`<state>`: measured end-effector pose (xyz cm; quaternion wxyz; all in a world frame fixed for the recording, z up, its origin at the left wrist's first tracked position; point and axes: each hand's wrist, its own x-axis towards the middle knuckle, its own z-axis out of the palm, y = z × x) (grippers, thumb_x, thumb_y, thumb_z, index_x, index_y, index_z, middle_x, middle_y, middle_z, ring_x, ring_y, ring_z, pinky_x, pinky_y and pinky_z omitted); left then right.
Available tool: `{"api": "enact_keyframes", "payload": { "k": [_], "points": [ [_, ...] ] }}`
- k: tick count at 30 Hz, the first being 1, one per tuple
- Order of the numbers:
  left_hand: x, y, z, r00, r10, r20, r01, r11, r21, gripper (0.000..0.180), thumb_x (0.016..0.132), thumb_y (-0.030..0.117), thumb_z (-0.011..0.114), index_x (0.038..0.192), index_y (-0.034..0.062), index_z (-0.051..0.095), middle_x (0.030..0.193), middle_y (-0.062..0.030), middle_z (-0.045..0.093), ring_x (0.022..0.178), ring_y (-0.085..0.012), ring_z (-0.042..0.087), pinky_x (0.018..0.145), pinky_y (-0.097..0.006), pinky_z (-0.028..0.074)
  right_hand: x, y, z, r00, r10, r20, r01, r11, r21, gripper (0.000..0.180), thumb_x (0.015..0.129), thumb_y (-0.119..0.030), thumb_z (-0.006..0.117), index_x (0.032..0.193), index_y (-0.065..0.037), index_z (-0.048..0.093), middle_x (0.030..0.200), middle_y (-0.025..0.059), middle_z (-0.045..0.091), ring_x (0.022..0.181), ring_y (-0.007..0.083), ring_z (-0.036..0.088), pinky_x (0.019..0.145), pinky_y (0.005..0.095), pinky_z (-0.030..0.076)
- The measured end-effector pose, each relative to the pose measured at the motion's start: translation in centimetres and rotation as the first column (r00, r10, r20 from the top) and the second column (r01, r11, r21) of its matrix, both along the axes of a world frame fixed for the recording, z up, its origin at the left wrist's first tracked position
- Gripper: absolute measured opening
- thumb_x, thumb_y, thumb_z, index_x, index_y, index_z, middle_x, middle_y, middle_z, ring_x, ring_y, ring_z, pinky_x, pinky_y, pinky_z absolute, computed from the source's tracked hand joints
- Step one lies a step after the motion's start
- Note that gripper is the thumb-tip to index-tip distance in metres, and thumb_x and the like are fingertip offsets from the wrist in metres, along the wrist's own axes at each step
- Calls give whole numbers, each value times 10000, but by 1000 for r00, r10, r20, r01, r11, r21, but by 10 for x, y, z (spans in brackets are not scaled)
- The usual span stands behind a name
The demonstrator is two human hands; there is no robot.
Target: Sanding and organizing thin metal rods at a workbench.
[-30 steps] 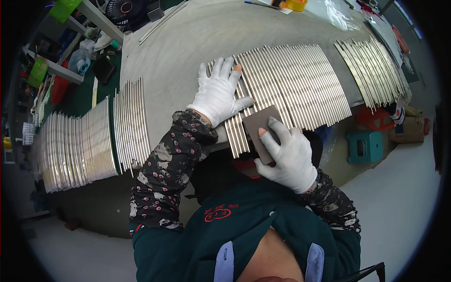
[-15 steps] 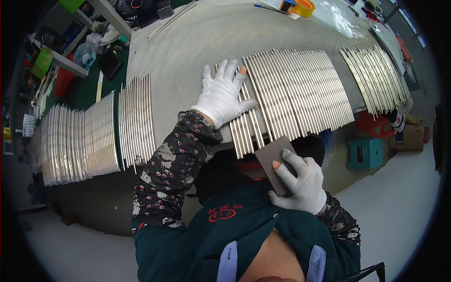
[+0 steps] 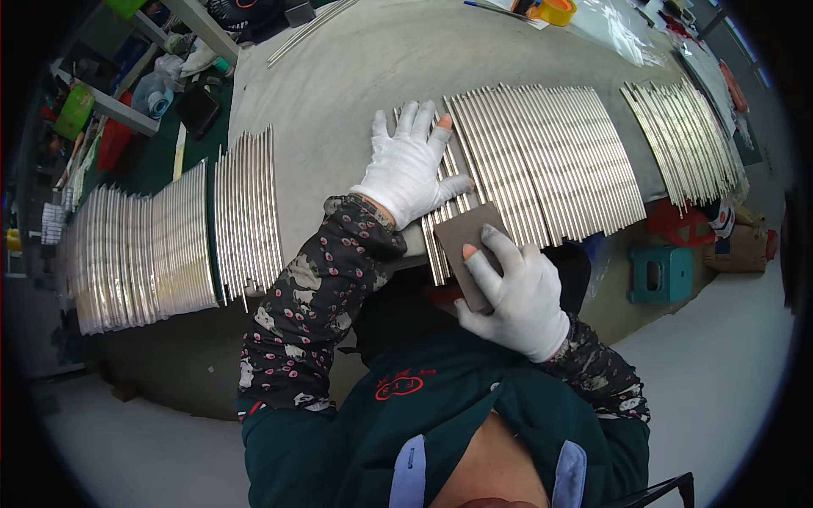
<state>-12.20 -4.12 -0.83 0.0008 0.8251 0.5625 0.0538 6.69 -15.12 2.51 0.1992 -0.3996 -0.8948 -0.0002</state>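
Observation:
My left hand [image 3: 412,165], in a white glove with cut fingertips, lies flat with fingers spread on the near end of a row of thin shiny metal rods [image 3: 542,161] laid side by side on the grey table [image 3: 339,93]. My right hand [image 3: 515,296], also gloved, grips a brown-grey sanding block [image 3: 471,247] and presses it against the rod ends that stick out over the table's front edge.
More metal rods lie in a batch at the right [image 3: 686,140] and in two batches at the left [image 3: 246,212], [image 3: 140,250]. A yellow tape roll [image 3: 552,10] sits at the far edge. A teal stool [image 3: 660,273] and cardboard box [image 3: 735,245] stand on the floor at right.
My right hand with the sanding block slid down off the rod ends toward me, then came back up against them. My left hand stayed flat on the rods.

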Motion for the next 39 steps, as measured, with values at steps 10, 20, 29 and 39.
{"api": "enact_keyframes", "payload": {
  "k": [10,20,29,39],
  "points": [
    [0,1,-4,1000,-11,-3,11,1000,28,868,821,635,505,1407,11,356,1459,-202,303,1388,-349,219,1088,-610,131,0,-1,5,1000,24,-9,-25,998,-51,607,583,-347,754,1105,-77,603,1142,134,557,669,228,522,528,331,465],
    [1,2,2,1000,-19,-4,19,1000,22,895,811,648,516,1406,1,345,1451,-246,297,1378,-389,231,1081,-614,168,6,-1,8,999,39,-12,-40,996,-76,592,590,-348,758,1094,-80,602,1150,123,558,678,226,526,539,342,467],
    [13,7,-2,999,-35,19,35,999,33,879,816,625,521,1388,-22,355,1440,-251,309,1367,-389,249,1078,-620,152,63,-37,4,994,56,-89,-64,994,-88,665,525,-347,788,1123,-133,590,1215,100,514,822,284,523,687,388,472],
    [21,23,-6,988,-55,142,41,994,98,798,876,634,420,1422,60,329,1474,-217,273,1386,-373,228,1095,-615,109,69,-50,-1,998,1,-66,-9,992,-123,675,510,-348,794,1118,-132,592,1217,101,511,770,248,499,630,358,460]
  ]
}}
